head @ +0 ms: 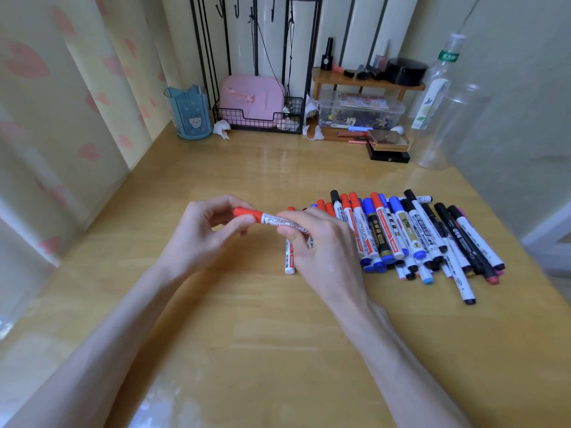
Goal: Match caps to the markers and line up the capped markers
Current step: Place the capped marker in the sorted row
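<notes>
Currently in hand: the person is holding one marker point(285, 224) just above the table point(247, 335), in the middle of the frame.
Left hand: the left hand point(207, 233) is pinching the red cap point(247, 214) between thumb and curled fingers, at the marker's left end.
Right hand: the right hand point(318, 242) is wrapping its fingers round the white printed barrel and hiding the tail end.
Long axis: the marker is lying almost level across the frame, cap pointing left, tail dipping slightly toward the lower right.
Cap seat: the cap is sitting against the barrel with no gap showing; whether it is fully pressed home I cannot tell.
Other markers: the row of markers point(417, 236) is lying at centre right, side by side and partly overlapping, most caps pointing toward the top of the frame.
Nearest neighbour: a red-tipped marker point(289, 257) is lying on the table just beneath the right hand, at the row's left edge.
Deciding relation: the held marker is lying crosswise to the row, so it is probably needing about a quarter turn before being set down. The right hand is sitting nearer the row and gripping the barrel, so it looks better placed to do that.
Background: a clear bottle point(438, 97) is standing at upper right.
</notes>
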Demonstrator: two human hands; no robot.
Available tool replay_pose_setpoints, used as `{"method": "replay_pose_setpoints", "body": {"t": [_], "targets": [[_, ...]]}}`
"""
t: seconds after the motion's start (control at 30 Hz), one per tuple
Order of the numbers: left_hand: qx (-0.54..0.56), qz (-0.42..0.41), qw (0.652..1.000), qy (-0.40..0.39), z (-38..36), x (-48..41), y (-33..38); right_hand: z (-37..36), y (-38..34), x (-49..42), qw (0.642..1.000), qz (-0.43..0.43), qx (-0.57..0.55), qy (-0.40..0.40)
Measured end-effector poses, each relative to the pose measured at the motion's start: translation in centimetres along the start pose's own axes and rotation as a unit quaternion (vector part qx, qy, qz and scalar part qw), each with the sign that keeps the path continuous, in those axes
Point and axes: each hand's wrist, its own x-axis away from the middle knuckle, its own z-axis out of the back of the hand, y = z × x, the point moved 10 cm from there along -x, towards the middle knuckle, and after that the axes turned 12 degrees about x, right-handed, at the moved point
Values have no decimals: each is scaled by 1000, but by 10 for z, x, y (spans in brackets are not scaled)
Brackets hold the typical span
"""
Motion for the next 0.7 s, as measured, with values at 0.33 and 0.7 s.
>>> {"method": "replay_pose_setpoints", "body": {"t": [0.33, 0.7], "targets": [[207, 134, 969, 3, -51, -2, -18, -5, 3, 2, 993, -88, -76, -31], [-217, 188, 956, 58, -24, -23, -50, 25, 58, -5, 983, -182, 28, 22]]}}
